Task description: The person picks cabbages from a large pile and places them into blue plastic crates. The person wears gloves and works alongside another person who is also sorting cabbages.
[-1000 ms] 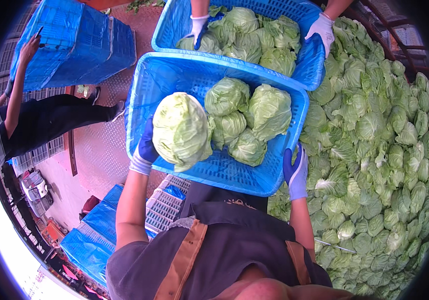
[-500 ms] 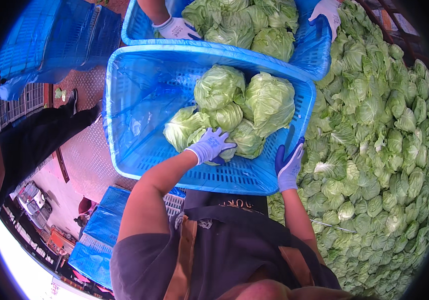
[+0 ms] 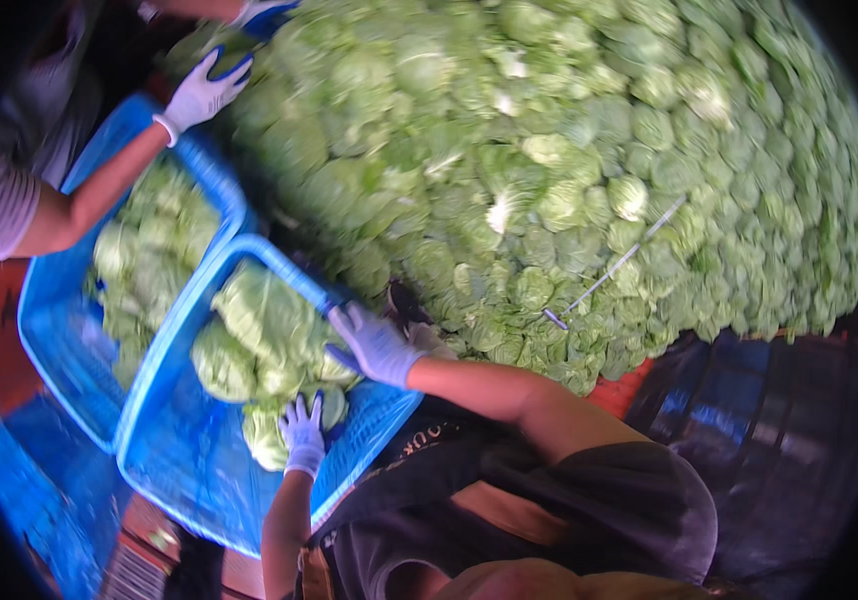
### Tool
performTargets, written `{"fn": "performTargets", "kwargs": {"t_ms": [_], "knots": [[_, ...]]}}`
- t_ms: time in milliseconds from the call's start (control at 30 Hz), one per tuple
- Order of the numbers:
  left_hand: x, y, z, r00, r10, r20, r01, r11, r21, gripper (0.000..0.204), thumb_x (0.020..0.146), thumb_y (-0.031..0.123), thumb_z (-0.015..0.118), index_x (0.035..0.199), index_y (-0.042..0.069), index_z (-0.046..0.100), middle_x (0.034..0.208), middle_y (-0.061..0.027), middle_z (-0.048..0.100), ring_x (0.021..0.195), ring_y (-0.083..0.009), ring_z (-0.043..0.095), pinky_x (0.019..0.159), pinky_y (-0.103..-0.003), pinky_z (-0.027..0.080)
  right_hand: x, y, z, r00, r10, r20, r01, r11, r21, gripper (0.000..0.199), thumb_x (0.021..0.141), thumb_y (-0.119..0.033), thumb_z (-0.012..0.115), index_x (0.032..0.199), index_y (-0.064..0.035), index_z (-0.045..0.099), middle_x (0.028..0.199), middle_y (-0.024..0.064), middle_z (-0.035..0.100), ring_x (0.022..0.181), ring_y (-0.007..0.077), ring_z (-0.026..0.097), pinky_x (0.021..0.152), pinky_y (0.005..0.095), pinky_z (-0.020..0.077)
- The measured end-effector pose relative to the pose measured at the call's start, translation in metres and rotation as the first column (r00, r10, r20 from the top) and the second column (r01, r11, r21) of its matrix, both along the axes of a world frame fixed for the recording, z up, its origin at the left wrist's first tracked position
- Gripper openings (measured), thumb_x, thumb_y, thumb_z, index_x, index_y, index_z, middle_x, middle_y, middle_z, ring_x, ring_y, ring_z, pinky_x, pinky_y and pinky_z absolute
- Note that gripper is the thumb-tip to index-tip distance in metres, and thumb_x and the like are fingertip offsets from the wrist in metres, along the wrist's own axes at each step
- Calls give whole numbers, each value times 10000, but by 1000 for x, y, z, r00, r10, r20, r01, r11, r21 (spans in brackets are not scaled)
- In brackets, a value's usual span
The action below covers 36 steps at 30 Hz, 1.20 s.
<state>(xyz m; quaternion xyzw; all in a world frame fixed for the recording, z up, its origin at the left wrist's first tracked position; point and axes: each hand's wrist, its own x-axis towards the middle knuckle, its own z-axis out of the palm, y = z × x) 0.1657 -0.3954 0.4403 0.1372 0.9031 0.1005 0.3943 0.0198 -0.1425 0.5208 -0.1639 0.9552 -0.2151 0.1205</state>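
In near blue crate [image 3: 187, 458], roundish cabbage [image 3: 263, 440], no clear long axis, lies partly under L grip [image 3: 302, 437], twd crate's centre; L's nearer, fingers splayed, unclosed; R grip [image 3: 377, 346], fingers outstretched, at crate's R rim.

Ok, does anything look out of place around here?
Yes: a thin rod lies on the cabbage pile, to the right of the right hand. It looks odd there, being straight and pale rather than leafy; possibly a tool.

Pale gloves [image 3: 381, 348] with blue parts are worn, also a dark short-sleeved shirt [image 3: 644, 510] and a dark apron [image 3: 411, 492] with brown straps [image 3: 509, 512].
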Motion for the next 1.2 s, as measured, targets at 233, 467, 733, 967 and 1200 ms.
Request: {"fn": "performTargets", "kwargs": {"t_ms": [233,467,733,967,1200], "knots": [[-85,38,141,793,442,-420,-442,891,102,561,956,188,638,1438,-45,471,1423,-285,481,1303,-430,498,1115,-447,409,-11,131,-10,953,-302,27,285,863,-416,590,932,-371,667,1403,-61,492,1300,259,565,1056,420,632,868,485,546],[-179,241,154,842,522,135,-496,653,572,327,1030,70,495,1324,-41,586,1162,-193,680,985,-274,663,870,-357,525,-49,577,-70,461,-772,-438,877,471,94,691,973,-456,620,1395,74,483,1316,324,562,1122,447,610,985,494,487],[-177,367,71,931,-97,351,-122,825,551,330,968,106,625,1270,-26,636,1141,-210,713,1039,-309,715,891,-387,562,-64,742,-20,390,-823,-414,899,242,366,761,801,-655,731,1241,-44,625,1219,253,628,1107,440,610,918,540,500],[-206,602,-109,438,-147,887,-609,678,413,469,1049,240,561,1455,11,501,1479,-130,546,1287,-225,573,1041,-352,484,-77,712,-207,124,-963,-238,986,94,135,602,940,-559,579,1204,-26,668,1205,261,661,1147,418,623,997,483,477],[-225,764,-202,-195,116,974,-943,250,-218,985,912,835,345,1634,186,179,1656,-127,275,1513,-372,267,1170,-635,249,-51,673,-205,75,-969,-234,997,79,-7,614,924,-521,610,1241,3,645,1252,255,635,1162,436,594,1003,512,463]]}}
